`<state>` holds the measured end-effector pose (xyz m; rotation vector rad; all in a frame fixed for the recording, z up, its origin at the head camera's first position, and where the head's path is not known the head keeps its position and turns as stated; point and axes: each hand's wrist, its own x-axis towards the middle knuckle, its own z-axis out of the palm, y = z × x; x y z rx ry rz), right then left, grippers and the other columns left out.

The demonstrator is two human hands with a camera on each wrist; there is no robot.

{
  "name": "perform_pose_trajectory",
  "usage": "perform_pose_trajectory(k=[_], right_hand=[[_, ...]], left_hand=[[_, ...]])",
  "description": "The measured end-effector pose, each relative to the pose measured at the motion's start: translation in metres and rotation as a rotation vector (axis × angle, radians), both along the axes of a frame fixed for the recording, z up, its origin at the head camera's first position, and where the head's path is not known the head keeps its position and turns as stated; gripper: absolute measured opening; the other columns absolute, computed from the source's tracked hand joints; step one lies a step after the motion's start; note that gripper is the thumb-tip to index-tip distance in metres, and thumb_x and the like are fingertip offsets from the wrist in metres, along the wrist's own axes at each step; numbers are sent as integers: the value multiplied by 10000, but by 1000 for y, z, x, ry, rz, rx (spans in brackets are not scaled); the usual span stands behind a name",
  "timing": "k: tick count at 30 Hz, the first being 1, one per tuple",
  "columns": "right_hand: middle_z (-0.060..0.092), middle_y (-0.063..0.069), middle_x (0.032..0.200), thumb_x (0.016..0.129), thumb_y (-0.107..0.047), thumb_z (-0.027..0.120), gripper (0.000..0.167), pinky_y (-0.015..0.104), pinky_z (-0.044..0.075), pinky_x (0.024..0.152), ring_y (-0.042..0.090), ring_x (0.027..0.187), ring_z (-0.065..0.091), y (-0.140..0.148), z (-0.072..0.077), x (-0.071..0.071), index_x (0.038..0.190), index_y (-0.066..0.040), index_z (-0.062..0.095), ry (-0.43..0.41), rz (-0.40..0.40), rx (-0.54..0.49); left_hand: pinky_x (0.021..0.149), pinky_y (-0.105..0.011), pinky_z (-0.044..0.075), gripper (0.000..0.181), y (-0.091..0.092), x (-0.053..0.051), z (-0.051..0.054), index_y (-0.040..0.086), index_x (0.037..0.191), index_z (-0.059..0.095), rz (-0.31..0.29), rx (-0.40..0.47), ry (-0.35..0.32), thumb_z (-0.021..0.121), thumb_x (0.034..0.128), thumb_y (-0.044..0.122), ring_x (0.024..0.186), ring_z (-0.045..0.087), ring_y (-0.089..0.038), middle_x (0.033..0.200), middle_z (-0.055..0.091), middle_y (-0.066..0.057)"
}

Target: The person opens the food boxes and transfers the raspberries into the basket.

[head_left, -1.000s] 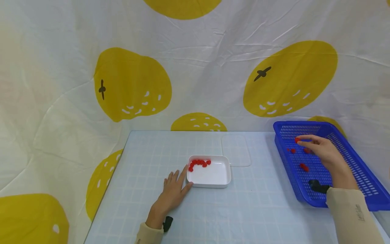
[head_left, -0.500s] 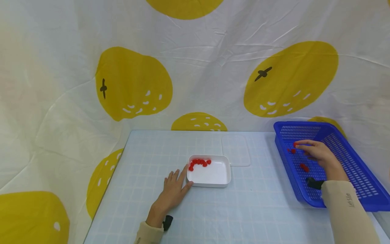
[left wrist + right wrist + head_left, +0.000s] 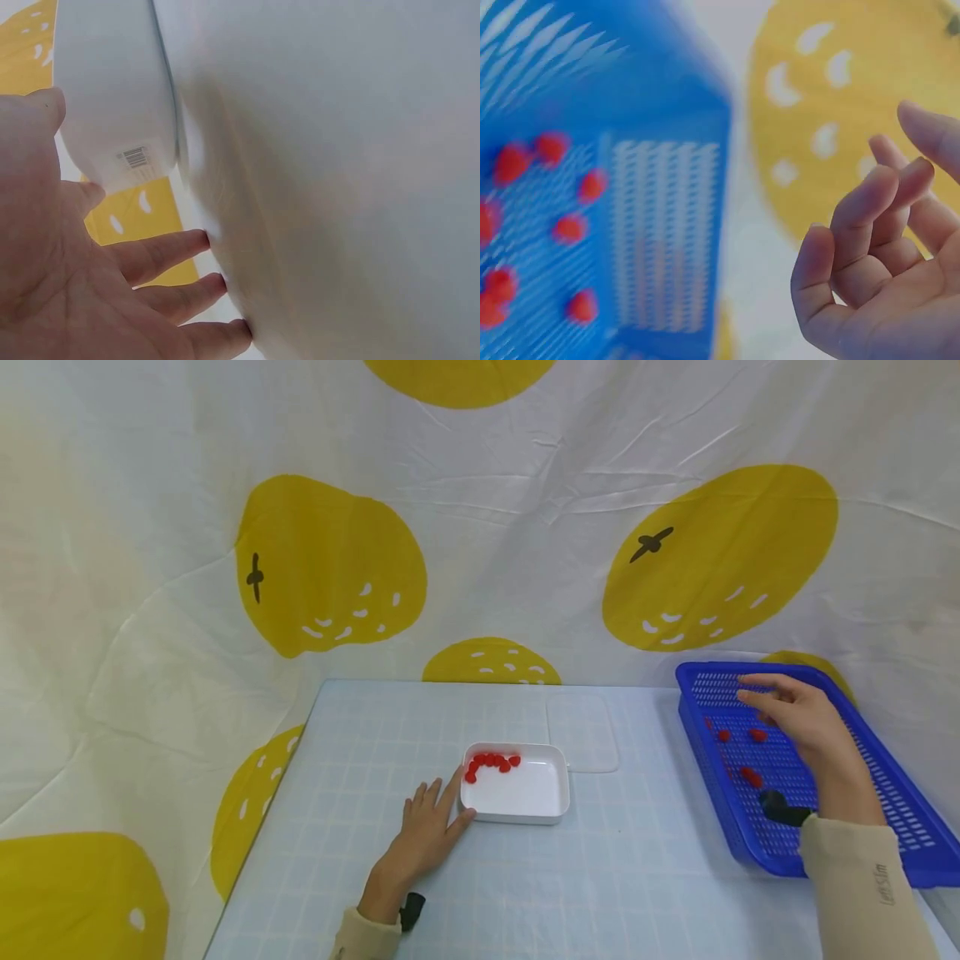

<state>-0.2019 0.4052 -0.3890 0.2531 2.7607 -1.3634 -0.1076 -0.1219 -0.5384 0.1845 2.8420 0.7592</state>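
My left hand (image 3: 423, 832) lies on the table with fingers spread, its thumb and index finger touching the left side of a white rectangular box (image 3: 517, 817). A barcode label shows on this box (image 3: 112, 90) in the left wrist view. Several small red rounded pieces (image 3: 490, 760) sit along the box's back left corner. Over a blue perforated basket (image 3: 738, 843) hangs my right hand (image 3: 810, 722). Its fingers are loosely bent, with nothing between thumb and index finger in the right wrist view. Below it, several red pieces (image 3: 758, 736) lie scattered on the basket floor (image 3: 660, 240).
A thin translucent lid-like sheet (image 3: 582, 733) lies flat just behind and right of the white box. The pale checked table (image 3: 540, 893) ends at a fabric backdrop (image 3: 517, 552) printed with yellow fruit shapes. The basket's walls rise around the right hand's area.
Earlier my right hand pinched a red piece; it lowered, then rose toward the back right. Now no piece shows in its fingers. My left hand has stayed still beside the white box.
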Motion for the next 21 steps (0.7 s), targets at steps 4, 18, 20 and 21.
perform_pose_trajectory(k=[4, 18, 20, 21], right_hand=[[453, 4, 725, 956, -466, 650, 569, 263, 443, 655, 161, 813, 535, -26, 16, 6, 1406, -128, 567, 63, 54, -23], [570, 61, 804, 972, -251, 688, 350, 267, 460, 703, 214, 812, 550, -123, 2, 7, 1286, -101, 657, 170, 268, -210], [581, 87, 809, 970, -244, 691, 352, 282, 450, 671, 218, 794, 549, -135, -4, 5, 1277, -77, 655, 180, 286, -201], [583, 89, 814, 971, -249, 690, 359, 286, 445, 664, 224, 791, 546, -141, -7, 3, 1278, -66, 651, 176, 296, -201]], left_hand=[[1127, -688, 121, 776, -1, 1, 1, 317, 1618, 136, -2, 3, 0, 518, 989, 563, 1457, 181, -480, 1578, 313, -206], [1134, -681, 106, 774, -1, -1, 2, 333, 1618, 117, -11, 7, -19, 499, 990, 578, 1462, 164, -474, 1589, 293, -200], [1134, -679, 107, 772, -1, -1, 2, 336, 1617, 115, -12, 5, -16, 495, 991, 580, 1463, 164, -473, 1590, 292, -199], [1135, -678, 106, 773, -2, -1, 2, 338, 1617, 114, -11, 4, -17, 496, 991, 580, 1463, 164, -473, 1591, 292, -199]])
